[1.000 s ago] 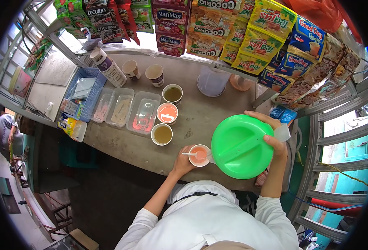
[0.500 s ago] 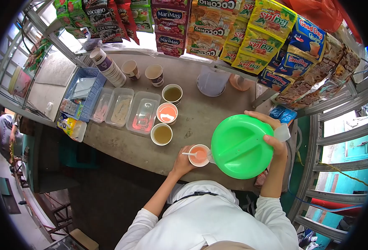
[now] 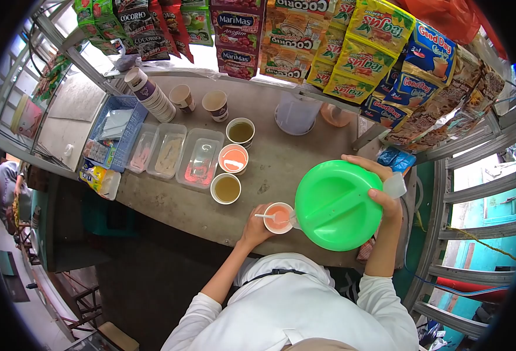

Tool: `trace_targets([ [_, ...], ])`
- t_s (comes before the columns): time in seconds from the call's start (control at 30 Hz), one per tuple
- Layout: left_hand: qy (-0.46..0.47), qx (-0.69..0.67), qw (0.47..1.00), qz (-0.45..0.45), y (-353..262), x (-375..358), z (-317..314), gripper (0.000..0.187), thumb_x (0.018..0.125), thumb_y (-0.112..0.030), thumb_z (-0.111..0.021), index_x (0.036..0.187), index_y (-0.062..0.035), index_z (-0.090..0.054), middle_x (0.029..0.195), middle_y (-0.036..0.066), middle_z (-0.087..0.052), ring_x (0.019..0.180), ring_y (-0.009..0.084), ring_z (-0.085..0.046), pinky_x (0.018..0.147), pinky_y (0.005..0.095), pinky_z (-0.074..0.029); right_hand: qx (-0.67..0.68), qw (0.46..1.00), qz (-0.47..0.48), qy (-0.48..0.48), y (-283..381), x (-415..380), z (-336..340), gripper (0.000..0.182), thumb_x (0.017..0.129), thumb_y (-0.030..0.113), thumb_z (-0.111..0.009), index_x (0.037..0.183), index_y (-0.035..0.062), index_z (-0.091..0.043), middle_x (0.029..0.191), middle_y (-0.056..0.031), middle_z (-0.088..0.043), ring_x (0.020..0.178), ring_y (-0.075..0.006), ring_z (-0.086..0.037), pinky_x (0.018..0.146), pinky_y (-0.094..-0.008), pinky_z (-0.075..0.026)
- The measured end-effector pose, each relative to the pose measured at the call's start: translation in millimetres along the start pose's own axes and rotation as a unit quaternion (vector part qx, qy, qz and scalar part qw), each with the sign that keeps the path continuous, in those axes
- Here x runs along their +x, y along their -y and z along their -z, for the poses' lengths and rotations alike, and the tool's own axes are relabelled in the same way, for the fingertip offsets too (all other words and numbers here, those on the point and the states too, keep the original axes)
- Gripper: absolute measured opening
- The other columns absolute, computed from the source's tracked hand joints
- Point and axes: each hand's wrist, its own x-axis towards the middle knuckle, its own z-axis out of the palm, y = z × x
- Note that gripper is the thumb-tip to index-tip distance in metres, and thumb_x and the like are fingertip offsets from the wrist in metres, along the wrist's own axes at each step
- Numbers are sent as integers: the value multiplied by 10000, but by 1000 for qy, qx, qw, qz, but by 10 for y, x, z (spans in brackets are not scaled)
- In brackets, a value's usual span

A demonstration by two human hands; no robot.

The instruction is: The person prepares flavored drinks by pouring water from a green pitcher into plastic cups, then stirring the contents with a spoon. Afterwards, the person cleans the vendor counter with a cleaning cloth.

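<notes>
My left hand (image 3: 256, 227) is wrapped round a paper cup (image 3: 279, 218) near the counter's front edge. Pinkish-orange drink and a white plastic spoon (image 3: 265, 216) are in the cup. My right hand (image 3: 380, 186) grips a pitcher with a round green lid (image 3: 338, 205); its handle is mostly hidden by the hand. The pitcher's clear spout meets the cup's right rim, tilted toward it. Left of these, three filled cups stand in a row: one with greenish-brown drink (image 3: 240, 132), one with orange drink (image 3: 234, 158) and another greenish-brown one (image 3: 226, 188).
Two paper cups (image 3: 215, 104) and a cup stack (image 3: 152, 96) stand at the back. Clear plastic tubs (image 3: 201, 158) and a blue basket (image 3: 117, 126) sit to the left. A translucent container (image 3: 296, 114) is behind the pitcher. Drink sachets (image 3: 367, 52) hang above the counter.
Both hands, the cup and the pitcher hold almost the same positions. The whole view has shifted very slightly.
</notes>
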Motion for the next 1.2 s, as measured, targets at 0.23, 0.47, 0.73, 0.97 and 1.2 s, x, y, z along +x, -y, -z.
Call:
trace_targets([
  [0.23,4,1,1000,9,-76,20,34,572,601,-189,-881,1108,-54,-653,1102,132,-656,1025,327,-615,886,437,-494,-7,1000,1,4,-12,5,0,757,720,466,-600,1245,-79,-599,1266,-243,-611,1136,-329,-625,1003,-381,-448],
  [0.47,9,-5,1000,2,-66,24,33,607,585,-209,-890,1121,-60,-649,1102,126,-658,1031,321,-612,890,431,-492,-10,1000,2,5,-1,2,0,756,719,469,-599,1246,-73,-601,1262,-244,-612,1138,-331,-622,997,-381,-448],
  [0.73,20,-19,1000,6,-117,36,85,633,572,-218,-896,1131,-62,-645,1116,126,-651,1046,320,-604,903,430,-487,-6,1000,2,3,7,-1,-10,749,720,460,-603,1247,-71,-602,1258,-244,-614,1132,-326,-624,991,-380,-450],
  [0.97,15,-18,1000,6,-115,28,77,639,575,-217,-897,1139,-60,-640,1124,127,-645,1047,322,-604,905,432,-486,-14,1000,7,18,-4,10,-6,746,733,463,-605,1251,-75,-595,1270,-240,-609,1145,-328,-620,1000,-383,-447],
  [1.2,12,-18,1000,9,-113,30,62,629,582,-222,-895,1136,-63,-642,1112,124,-652,1040,319,-606,895,430,-489,-11,1000,8,12,-20,1,-4,752,729,465,-606,1250,-78,-595,1281,-239,-605,1156,-325,-615,1003,-382,-447],
])
